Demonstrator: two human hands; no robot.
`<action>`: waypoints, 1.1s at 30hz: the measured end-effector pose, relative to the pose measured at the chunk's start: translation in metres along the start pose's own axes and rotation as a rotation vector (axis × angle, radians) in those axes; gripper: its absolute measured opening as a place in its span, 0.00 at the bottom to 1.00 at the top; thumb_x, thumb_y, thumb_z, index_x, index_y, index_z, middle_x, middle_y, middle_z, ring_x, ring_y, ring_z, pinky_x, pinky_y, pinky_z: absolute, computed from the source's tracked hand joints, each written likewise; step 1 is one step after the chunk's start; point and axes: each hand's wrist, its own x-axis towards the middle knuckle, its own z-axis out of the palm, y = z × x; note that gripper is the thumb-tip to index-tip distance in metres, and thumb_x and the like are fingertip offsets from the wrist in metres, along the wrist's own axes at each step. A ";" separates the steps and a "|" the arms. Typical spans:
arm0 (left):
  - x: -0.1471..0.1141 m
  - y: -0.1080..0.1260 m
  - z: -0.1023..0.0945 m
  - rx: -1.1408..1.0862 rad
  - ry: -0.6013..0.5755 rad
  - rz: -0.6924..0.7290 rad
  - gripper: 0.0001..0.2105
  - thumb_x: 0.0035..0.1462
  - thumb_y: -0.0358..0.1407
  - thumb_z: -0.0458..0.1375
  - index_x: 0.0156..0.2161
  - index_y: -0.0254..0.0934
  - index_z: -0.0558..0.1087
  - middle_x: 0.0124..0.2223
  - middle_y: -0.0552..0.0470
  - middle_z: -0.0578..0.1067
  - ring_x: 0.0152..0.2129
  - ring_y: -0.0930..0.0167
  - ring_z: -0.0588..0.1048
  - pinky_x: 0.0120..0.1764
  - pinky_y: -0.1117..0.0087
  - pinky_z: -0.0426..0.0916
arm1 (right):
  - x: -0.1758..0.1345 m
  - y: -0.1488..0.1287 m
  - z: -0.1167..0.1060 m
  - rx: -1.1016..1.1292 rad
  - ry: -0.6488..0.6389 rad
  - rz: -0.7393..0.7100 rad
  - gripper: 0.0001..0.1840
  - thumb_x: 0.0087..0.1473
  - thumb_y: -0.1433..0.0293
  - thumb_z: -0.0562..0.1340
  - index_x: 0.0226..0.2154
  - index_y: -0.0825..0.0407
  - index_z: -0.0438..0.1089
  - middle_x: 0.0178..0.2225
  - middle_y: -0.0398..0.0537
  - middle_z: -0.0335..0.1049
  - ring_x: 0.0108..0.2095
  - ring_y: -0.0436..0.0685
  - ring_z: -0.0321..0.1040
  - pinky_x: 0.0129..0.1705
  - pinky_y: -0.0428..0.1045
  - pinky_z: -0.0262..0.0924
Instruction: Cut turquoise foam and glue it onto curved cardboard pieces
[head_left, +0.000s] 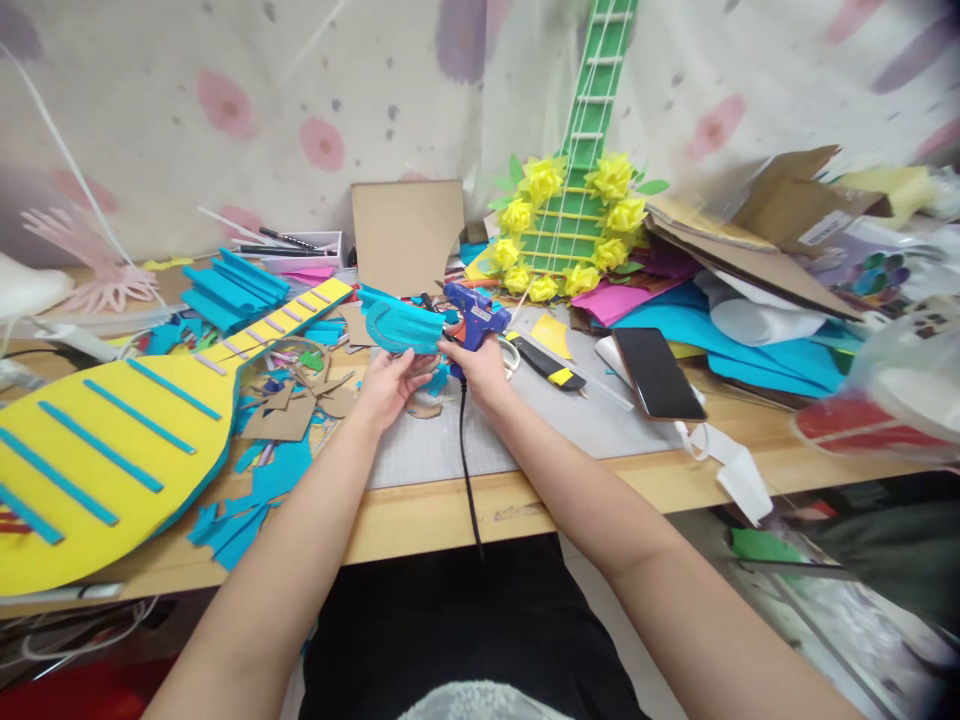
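My left hand (388, 385) holds a teal foam piece (401, 325) with layered curved strips, lifted a little above the grey cutting mat (442, 445). My right hand (480, 368) grips a blue glue gun (474, 315), its nozzle pointing left and touching the right edge of the teal piece. The gun's black cord (466, 470) runs down over the table's front edge. Both hands meet near the middle of the wooden table (525, 500).
A yellow guitar-shaped model with teal strips (112, 440) lies at the left among teal and cardboard scraps. A green guitar with yellow paper flowers (574, 215) leans at the back. A phone (658, 372), a utility knife (547, 365) and stacked coloured sheets lie to the right.
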 end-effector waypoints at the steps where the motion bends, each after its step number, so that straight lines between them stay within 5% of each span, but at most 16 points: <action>1: 0.000 0.001 -0.001 -0.008 -0.009 -0.020 0.07 0.50 0.31 0.62 0.35 0.34 0.71 0.37 0.48 0.78 0.32 0.72 0.78 0.28 0.77 0.72 | -0.001 0.000 0.000 -0.014 -0.002 -0.003 0.20 0.33 0.65 0.70 0.32 0.52 0.67 0.27 0.42 0.71 0.28 0.51 0.68 0.35 0.49 0.65; 14: 0.003 0.006 -0.006 -0.065 0.126 -0.241 0.04 0.51 0.30 0.61 0.27 0.33 0.72 0.27 0.50 0.76 0.23 0.76 0.75 0.26 0.81 0.72 | -0.010 -0.007 0.005 -0.038 -0.140 -0.015 0.21 0.34 0.64 0.70 0.32 0.51 0.65 0.26 0.42 0.70 0.26 0.50 0.66 0.33 0.48 0.64; 33: 0.004 0.006 -0.013 -0.047 -0.058 0.031 0.10 0.45 0.23 0.60 0.35 0.34 0.73 0.35 0.49 0.79 0.37 0.67 0.77 0.48 0.62 0.71 | -0.005 -0.010 0.000 -0.119 -0.118 -0.015 0.21 0.35 0.62 0.69 0.32 0.52 0.66 0.25 0.42 0.69 0.24 0.50 0.64 0.31 0.48 0.63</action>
